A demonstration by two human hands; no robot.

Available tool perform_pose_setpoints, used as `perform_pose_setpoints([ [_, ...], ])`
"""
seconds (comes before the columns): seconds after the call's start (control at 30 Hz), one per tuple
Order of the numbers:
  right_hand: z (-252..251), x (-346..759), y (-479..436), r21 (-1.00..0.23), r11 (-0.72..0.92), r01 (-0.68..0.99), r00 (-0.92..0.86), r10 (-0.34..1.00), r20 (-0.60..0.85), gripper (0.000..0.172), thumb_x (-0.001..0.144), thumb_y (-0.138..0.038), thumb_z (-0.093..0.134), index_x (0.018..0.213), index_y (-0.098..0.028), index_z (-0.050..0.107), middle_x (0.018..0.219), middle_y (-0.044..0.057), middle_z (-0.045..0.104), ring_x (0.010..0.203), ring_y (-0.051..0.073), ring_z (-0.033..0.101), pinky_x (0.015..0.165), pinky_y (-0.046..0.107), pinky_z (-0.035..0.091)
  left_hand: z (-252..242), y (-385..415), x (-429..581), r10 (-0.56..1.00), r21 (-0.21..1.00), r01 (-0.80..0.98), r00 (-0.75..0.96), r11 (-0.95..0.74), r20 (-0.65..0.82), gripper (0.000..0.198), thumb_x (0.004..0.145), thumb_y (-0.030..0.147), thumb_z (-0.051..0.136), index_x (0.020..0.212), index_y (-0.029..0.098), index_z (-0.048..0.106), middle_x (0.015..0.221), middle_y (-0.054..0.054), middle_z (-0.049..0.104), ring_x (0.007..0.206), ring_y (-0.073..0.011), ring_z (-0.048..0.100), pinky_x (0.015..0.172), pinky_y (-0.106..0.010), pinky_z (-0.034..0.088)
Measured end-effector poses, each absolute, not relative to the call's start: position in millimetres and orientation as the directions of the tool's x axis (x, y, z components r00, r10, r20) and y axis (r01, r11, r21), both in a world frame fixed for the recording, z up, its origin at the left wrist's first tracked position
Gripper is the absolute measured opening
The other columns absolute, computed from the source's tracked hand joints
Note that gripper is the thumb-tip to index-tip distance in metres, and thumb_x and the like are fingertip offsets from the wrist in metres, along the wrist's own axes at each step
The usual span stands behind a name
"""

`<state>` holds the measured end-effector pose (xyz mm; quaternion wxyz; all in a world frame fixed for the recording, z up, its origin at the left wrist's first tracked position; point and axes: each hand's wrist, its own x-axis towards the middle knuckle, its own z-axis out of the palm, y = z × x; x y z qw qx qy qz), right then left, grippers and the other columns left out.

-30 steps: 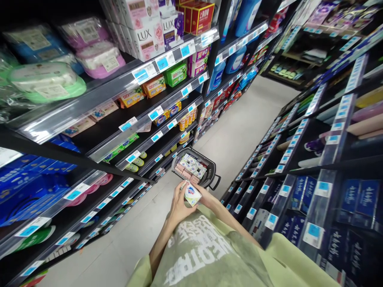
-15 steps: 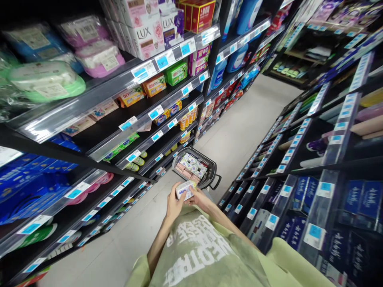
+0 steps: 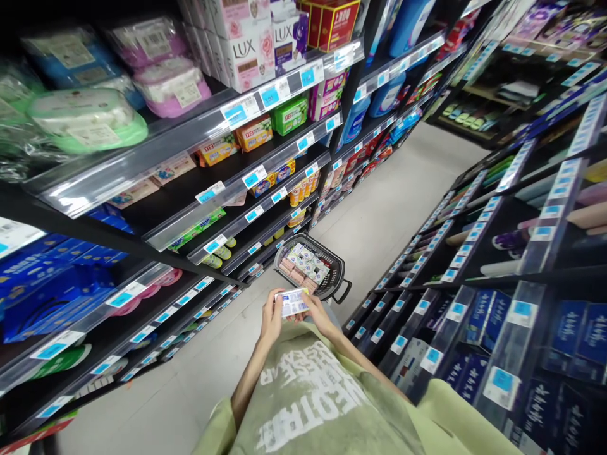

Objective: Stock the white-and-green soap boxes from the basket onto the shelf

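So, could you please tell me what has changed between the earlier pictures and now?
The small box has been turned: its logo face showed at first, and now a long printed side faces the camera. The left hand and right hand have shifted to its two ends. Nothing was let go. The basket beyond them and the packs inside look unchanged.

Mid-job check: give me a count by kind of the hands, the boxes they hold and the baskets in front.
Hands: 2 (left hand, right hand)
White soap box, held in both: 1
Dark basket: 1
Total: 4
Packs inside the basket are too small to count surely; left out.
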<state>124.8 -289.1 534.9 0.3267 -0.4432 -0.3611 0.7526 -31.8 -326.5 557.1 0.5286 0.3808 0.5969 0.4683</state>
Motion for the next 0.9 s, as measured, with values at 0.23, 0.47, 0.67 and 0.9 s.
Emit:
perform_pose_setpoints([
  [0.23,533.8,121.2,-288.7,-0.838,-0.528,-0.138,-0.338,0.820,-0.462,0.059,0.082,-0.078,0.062,0.086,-0.019,0.069,0.059,0.001,0.063,0.050,0.016,0.059,0.055,0.031,0.050,557.5,-325.5,-35.4,0.964,0.951,0.251,-0.239,0.179,-0.119,0.039,0.102,0.049,0.049,0.127,0.020,0.058,0.118,-0.011,0.068,0.101,-0.0228,0.069,0.085,-0.035,0.058],
  [0.47,526.6,122.4,-287.9,-0.901,-0.434,0.010,-0.180,0.885,-0.428,0.054,0.084,-0.073,0.063,0.090,-0.020,0.069,0.063,0.001,0.065,0.054,0.018,0.059,0.055,0.030,0.048,552.5,-320.2,-49.2,0.974,0.731,0.643,0.154,-0.227,0.167,0.068,0.083,0.026,0.077,0.146,0.028,0.049,0.149,-0.012,0.054,0.143,-0.0330,0.042,0.118,-0.056,0.037],
  [0.67,524.2,126.4,-290.7,-0.888,-0.460,-0.015,-0.298,0.849,-0.436,0.055,0.083,-0.076,0.062,0.089,-0.021,0.069,0.062,0.002,0.067,0.057,0.020,0.064,0.059,0.032,0.049,547.2,-319.1,-52.0,0.991,0.764,0.636,0.011,-0.108,0.131,0.057,0.080,0.011,0.069,0.135,0.024,0.060,0.132,-0.011,0.065,0.124,-0.0318,0.056,0.108,-0.054,0.047],
  [0.9,531.9,122.4,-287.8,-0.879,-0.469,-0.085,-0.334,0.845,-0.418,0.050,0.081,-0.075,0.064,0.082,-0.025,0.063,0.067,-0.001,0.060,0.058,0.017,0.058,0.059,0.031,0.046,555.7,-330.1,-53.0,0.991,0.983,-0.129,-0.024,0.129,-0.133,0.068,0.074,0.044,0.085,0.127,0.023,0.049,0.135,-0.016,0.064,0.119,-0.0335,0.067,0.099,-0.050,0.058],
])
